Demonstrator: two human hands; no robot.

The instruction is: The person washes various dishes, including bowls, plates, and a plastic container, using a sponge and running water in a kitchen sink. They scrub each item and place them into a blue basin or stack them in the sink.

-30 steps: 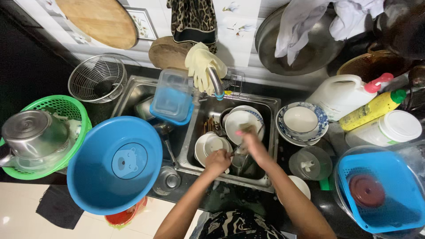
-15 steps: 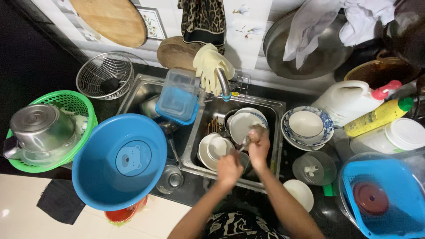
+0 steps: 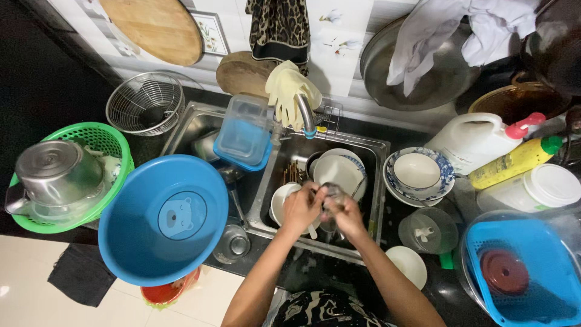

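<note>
Both my hands meet over the right basin of the steel sink (image 3: 378, 181). My left hand (image 3: 301, 209) and my right hand (image 3: 346, 213) both close on a small grey, shiny object (image 3: 330, 192); what kind of thing it is I cannot tell. Just beyond it white plates (image 3: 339, 171) lean in the basin. A white bowl (image 3: 279, 203) lies beside my left hand, and several chopsticks (image 3: 293, 172) stand behind it. The curved tap (image 3: 306, 115) rises at the back with yellow rubber gloves (image 3: 289, 88) draped over it.
A big blue basin (image 3: 163, 218) and a clear box (image 3: 245, 133) cover the left basin. A green basket (image 3: 112, 145) with a steel pot sits far left. On the right are blue-patterned bowls (image 3: 417, 172), a white jug (image 3: 478, 136), a yellow bottle (image 3: 514, 160) and a blue basket (image 3: 520, 272).
My right hand has drawn back from the plates toward me and joined the left hand. Both now hold the grey object together. The view has shifted slightly.
</note>
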